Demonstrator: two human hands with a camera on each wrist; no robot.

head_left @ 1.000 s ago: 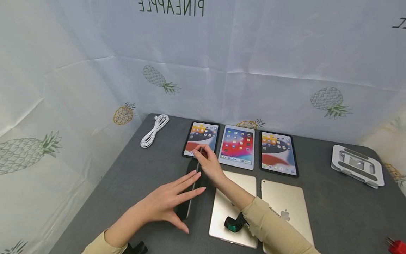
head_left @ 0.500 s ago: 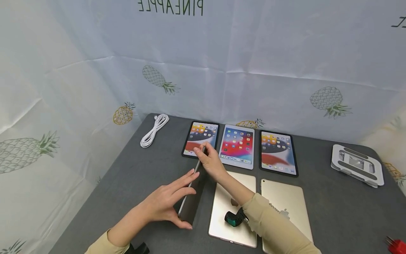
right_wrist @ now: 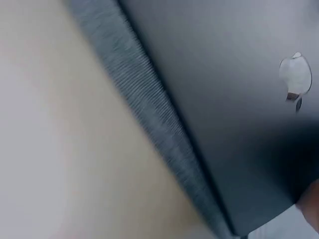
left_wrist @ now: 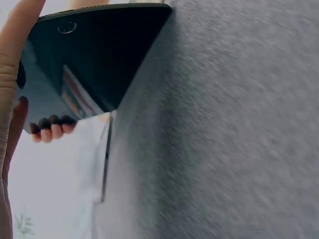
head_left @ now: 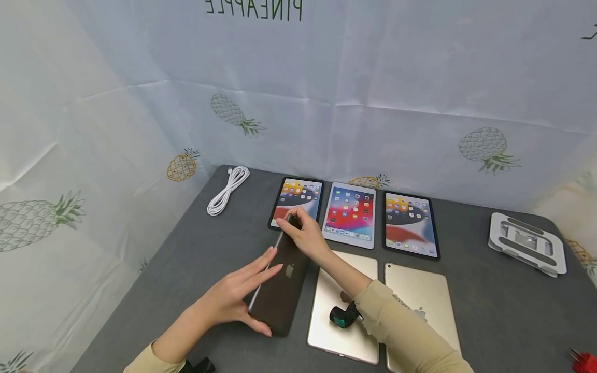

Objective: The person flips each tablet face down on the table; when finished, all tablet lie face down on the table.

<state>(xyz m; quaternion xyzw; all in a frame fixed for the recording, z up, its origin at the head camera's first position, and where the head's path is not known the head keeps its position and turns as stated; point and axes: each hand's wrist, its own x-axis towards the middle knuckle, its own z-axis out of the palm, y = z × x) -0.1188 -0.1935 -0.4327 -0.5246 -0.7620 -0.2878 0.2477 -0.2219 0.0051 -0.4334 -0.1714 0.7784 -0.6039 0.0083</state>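
A dark grey tablet (head_left: 282, 282) is tilted on one long edge over the table, its back with the apple mark facing up and right. My right hand (head_left: 305, 233) pinches its far end, thumb on one side and fingers on the other. My left hand (head_left: 228, 292) lies along its raised long edge with straight, spread fingers, thumb at the near end. In the left wrist view the dark glossy screen (left_wrist: 109, 50) reflects the right fingertips (left_wrist: 52, 132). The right wrist view shows the matte back (right_wrist: 214, 99) close up.
Three lit tablets, black-framed (head_left: 298, 189), white-framed (head_left: 350, 212) and black-framed (head_left: 410, 223), lie at the back. Two gold tablets (head_left: 326, 321) (head_left: 415, 280) lie face down under the right forearm. A coiled white cable (head_left: 228, 189), folded stand (head_left: 527, 243) and red plug (head_left: 584, 361) are around.
The dark tablet has turned from standing nearly on edge, screen side up, to leaning with its back visible. Both hands have shifted slightly left with it, and the left thumb has come against its near end.
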